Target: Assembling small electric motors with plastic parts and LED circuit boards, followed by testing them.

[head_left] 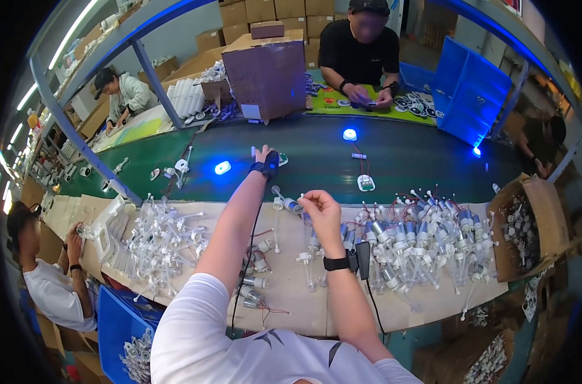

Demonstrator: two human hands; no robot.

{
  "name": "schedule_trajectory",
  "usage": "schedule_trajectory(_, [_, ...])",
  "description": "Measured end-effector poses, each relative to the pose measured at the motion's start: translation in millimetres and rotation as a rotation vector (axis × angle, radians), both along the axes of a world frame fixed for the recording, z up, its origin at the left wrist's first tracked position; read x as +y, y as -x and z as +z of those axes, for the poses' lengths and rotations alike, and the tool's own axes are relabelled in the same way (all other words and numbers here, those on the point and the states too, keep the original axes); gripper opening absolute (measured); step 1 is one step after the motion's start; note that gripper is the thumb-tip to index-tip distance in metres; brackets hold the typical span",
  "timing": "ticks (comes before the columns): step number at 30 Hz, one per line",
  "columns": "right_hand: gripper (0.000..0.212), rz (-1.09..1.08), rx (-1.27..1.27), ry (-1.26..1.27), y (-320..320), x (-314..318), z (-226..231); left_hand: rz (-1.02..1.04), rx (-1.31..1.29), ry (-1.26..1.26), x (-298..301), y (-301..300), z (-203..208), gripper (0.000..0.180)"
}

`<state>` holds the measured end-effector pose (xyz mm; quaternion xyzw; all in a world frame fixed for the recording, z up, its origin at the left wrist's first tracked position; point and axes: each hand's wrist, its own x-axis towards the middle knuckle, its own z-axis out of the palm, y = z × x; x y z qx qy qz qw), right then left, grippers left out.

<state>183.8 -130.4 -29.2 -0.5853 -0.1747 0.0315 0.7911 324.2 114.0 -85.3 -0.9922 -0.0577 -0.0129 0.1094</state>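
My left hand [263, 157] reaches out over the dark green conveyor belt [310, 160], fingers apart. Just left of its fingertips lies a small pale cylinder [253, 152], and to its right is a small green circuit board [283, 159], partly hidden by the wrist. Nearer to me, my right hand [323, 214] pinches a small silver-blue cylindrical motor [293, 205] with a white end cap, above the belt's near edge. The exact grip point is hard to see. Beneath the right hand, more motors with white caps and clear tubes [307, 265] lie on the cardboard-covered bench [297, 307].
Piles of clear-tube parts [160, 246] and capped motors [425, 237] flank my arms. Lit blue lamps [222, 168] and a wired board [366, 184] sit on the belt. A parts carton [540, 224] stands right, a blue bin [121, 326] left. Co-workers sit across and left.
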Motion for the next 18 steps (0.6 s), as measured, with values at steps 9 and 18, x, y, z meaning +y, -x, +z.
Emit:
schedule_trajectory(9, [0.010,0.032,-0.153,0.044,6.3,5.0,3.6,0.045,0.059,0.270,-10.4,25.9,40.0,0.056])
schedule_trajectory(18, [0.003,0.086,-0.153,0.008,10.6,7.5,-2.2,-0.076,-0.093,0.458,-36.0,77.2,57.7,0.035])
